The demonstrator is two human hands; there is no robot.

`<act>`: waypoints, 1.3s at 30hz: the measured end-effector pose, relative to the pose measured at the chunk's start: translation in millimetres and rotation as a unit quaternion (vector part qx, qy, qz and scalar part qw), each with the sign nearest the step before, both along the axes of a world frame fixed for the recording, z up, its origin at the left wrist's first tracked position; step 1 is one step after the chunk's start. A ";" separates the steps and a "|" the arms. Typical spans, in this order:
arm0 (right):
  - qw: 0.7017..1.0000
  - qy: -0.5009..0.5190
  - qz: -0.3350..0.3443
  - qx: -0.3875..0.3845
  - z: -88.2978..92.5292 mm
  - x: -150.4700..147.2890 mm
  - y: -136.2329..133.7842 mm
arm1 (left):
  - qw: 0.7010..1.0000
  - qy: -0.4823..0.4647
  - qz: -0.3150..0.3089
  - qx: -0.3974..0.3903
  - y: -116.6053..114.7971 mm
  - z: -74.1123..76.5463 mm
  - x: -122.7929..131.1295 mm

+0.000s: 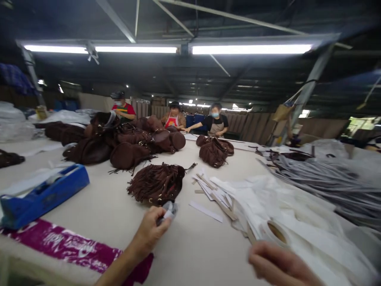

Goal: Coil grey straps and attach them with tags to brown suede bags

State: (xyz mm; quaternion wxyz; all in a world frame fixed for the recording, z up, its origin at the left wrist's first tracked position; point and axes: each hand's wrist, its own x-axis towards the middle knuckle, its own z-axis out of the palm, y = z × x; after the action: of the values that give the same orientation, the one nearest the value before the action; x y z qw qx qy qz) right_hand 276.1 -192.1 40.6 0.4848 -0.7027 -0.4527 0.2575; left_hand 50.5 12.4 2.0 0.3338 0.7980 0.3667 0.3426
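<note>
My left hand (151, 229) is closed on a small crumpled piece of grey-white paper (169, 209), just in front of a brown fringed suede bag (156, 184) lying on the cream table (184, 246). My right hand (279, 264) shows at the bottom right, blurred, its fingers curled beside a roll of white tape or paper (275, 232). Whether it holds anything is unclear. A heap of white paper sheets and strips (256, 198) lies to the right of the bag.
A blue tape dispenser (44, 194) and a magenta printed bag (74, 248) lie at the left. More brown fringed bags (127, 143) are piled further back, another (214, 151) to their right. Grey straps (327, 178) spread at the right. Three people work at the far end.
</note>
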 end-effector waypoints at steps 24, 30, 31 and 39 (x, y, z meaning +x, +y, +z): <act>0.995 0.013 0.103 -0.012 -40.4 -78.8 129.9 | 0.998 -0.045 -0.033 -0.042 -12.1 -19.9 -4.4; 0.998 0.008 0.066 -0.017 -41.6 -86.2 132.9 | 0.997 -0.051 -0.051 -0.033 -13.4 -19.2 -6.2; 0.998 0.008 0.061 -0.020 -40.8 -86.7 133.3 | 0.997 -0.051 -0.041 -0.035 -13.7 -19.7 -5.1; 0.985 0.119 0.124 -0.036 -43.4 -74.8 132.8 | 0.995 -0.047 0.011 -0.084 -10.6 -14.5 3.0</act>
State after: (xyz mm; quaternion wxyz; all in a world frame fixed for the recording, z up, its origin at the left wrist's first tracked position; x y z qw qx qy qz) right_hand 201.3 -59.3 -2.8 0.4740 -0.6225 -0.4659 0.4133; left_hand 53.5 1.8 -12.4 0.4127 0.7462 0.3869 0.3509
